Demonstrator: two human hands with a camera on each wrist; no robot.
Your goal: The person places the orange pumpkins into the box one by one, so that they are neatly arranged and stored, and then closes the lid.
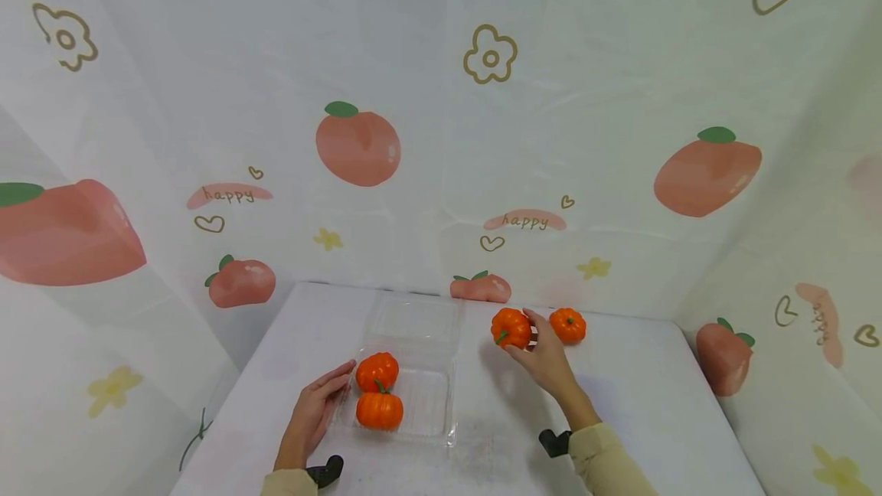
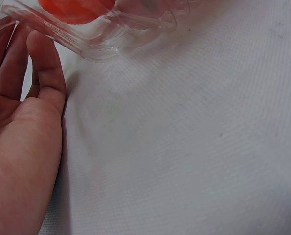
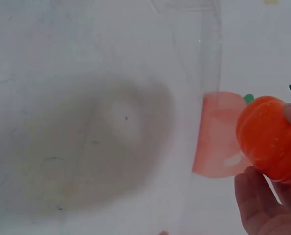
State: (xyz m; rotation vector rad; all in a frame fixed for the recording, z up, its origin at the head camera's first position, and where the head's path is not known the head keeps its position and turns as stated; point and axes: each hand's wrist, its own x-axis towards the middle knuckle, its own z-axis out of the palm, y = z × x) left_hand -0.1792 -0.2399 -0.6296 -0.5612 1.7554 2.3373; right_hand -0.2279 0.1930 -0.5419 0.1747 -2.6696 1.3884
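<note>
My right hand (image 1: 549, 364) grips a small orange toy pumpkin (image 1: 511, 327) between thumb and fingers, above the table to the right of the clear plastic container (image 1: 426, 404). In the right wrist view, that same pumpkin (image 3: 267, 139) shows its green stem beside the thumb. Two more pumpkins, one farther back (image 1: 377, 371) and one nearer (image 1: 380, 412), sit in the left half of the container. The left hand (image 1: 313, 410) rests at the container's left side, relaxed fingers against its wall. From the left wrist, fingertips (image 2: 40, 46) appear right at the plastic edge.
Another orange pumpkin (image 1: 568, 326) lies at the back right of the white table (image 1: 510, 442), just beyond the right hand. The container's transparent lid (image 1: 413, 324) is folded back toward the rear. A printed white curtain (image 1: 427, 243) hangs behind the table and along both sides.
</note>
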